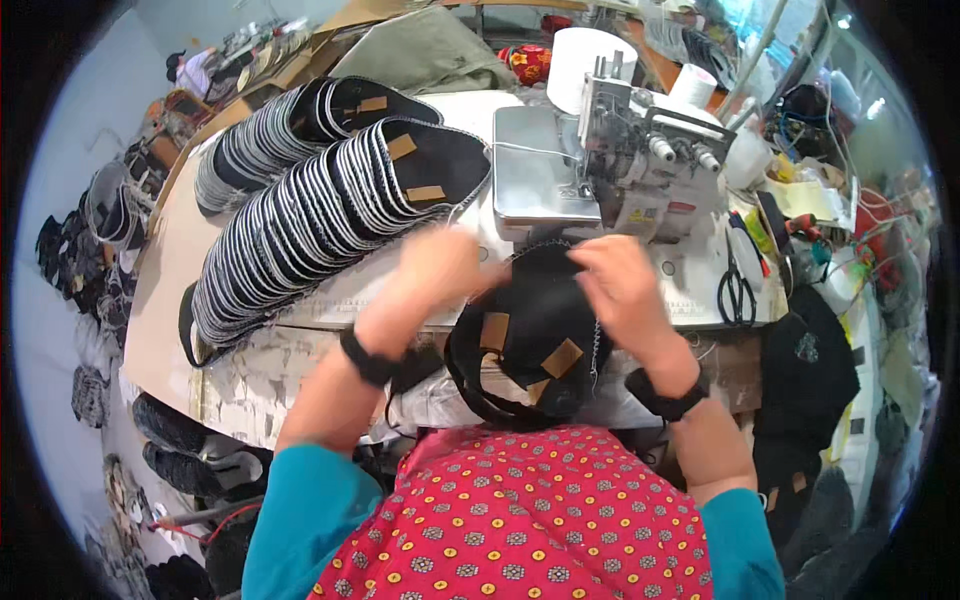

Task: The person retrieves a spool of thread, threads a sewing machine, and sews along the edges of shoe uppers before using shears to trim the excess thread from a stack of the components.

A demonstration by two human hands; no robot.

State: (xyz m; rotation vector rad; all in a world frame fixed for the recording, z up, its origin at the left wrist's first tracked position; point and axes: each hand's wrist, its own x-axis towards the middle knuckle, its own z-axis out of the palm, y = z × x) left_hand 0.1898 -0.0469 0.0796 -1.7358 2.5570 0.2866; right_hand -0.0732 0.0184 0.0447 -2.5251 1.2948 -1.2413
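Note:
A black fabric piece (545,290), which looks like a shoe upper, hangs over the table's front edge below the sewing machine. Tan tabs sit on it, and pale overlock stitching runs along its rim. My left hand (440,268), blurred by motion, has its fingers closed at the piece's upper left edge. At the upper right edge, my right hand (625,290) pinches the rim between thumb and fingers. Just beyond both hands stands the overlock sewing machine (640,150) with its metal plate (540,185). The piece lies apart from the needle area.
Two long nested stacks of black pieces with white-stitched edges, a near stack (300,235) and a far stack (260,145), lie on the left. Black scissors (737,295) rest at the right. A large white thread cone (590,65) stands behind the machine. Dark fabric (808,370) hangs at right.

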